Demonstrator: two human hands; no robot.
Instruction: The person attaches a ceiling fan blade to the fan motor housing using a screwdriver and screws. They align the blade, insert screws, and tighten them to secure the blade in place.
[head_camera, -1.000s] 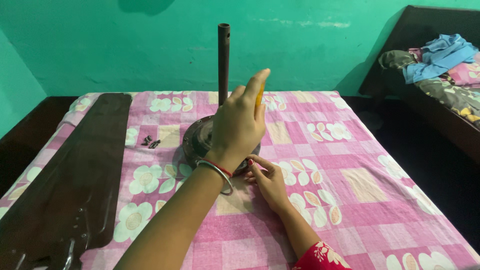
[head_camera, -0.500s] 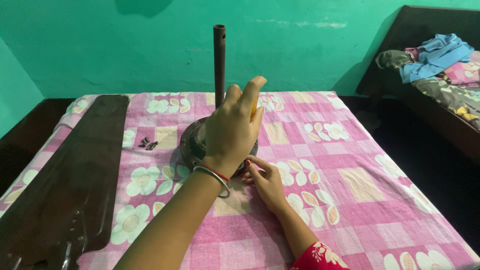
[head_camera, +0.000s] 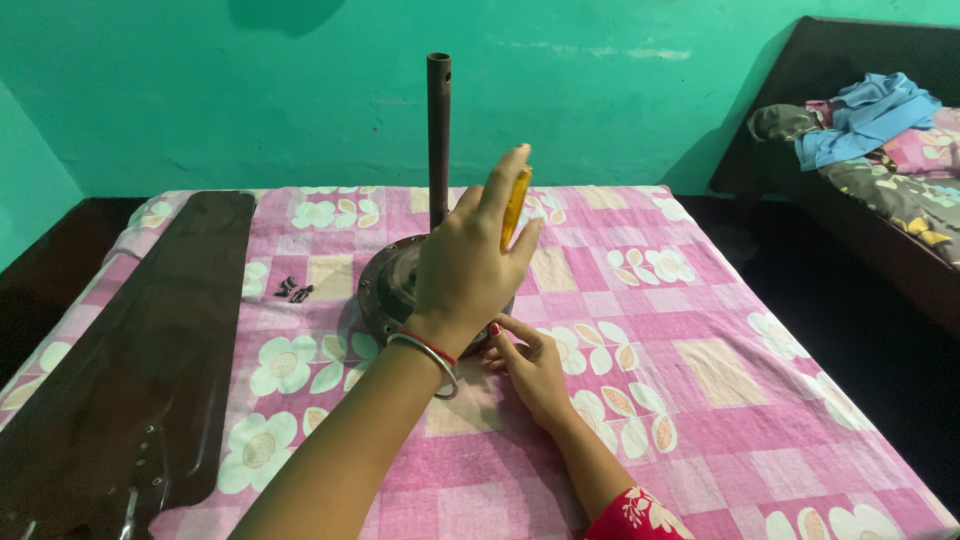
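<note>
Round dark-brown metal fan motor housing (head_camera: 385, 285) sits near the middle of the bed, on a pink patchwork bedsheet with white flower prints (head_camera: 700, 330). A dark metal rod (head_camera: 438, 135) rises upright from its centre. Most of the housing's right part is hidden behind the raised hand.

Left hand (head_camera: 470, 270) raised over the housing, back of hand to the camera, fingers closed around a yellow, translucent tool handle (head_camera: 515, 205) held upright; only the handle shows, the tip is hidden. Silver and red bangles (head_camera: 428, 352) on that wrist.

Right hand (head_camera: 530, 365) low on the sheet, at the near edge of the housing, fingers curled, tips at the rim. Cannot tell whether it grips anything. Red patterned sleeve (head_camera: 640, 515) at the forearm.

Left of the housing, a few small dark screws (head_camera: 292, 290) lie on the sheet. Farther left, long dark-brown fan blades (head_camera: 140, 360) lie flat along the bed's edge.

Green painted wall (head_camera: 250, 90) behind. At right, well apart, a dark wooden bed with heaped clothes, a blue cloth (head_camera: 865, 115) on top.
</note>
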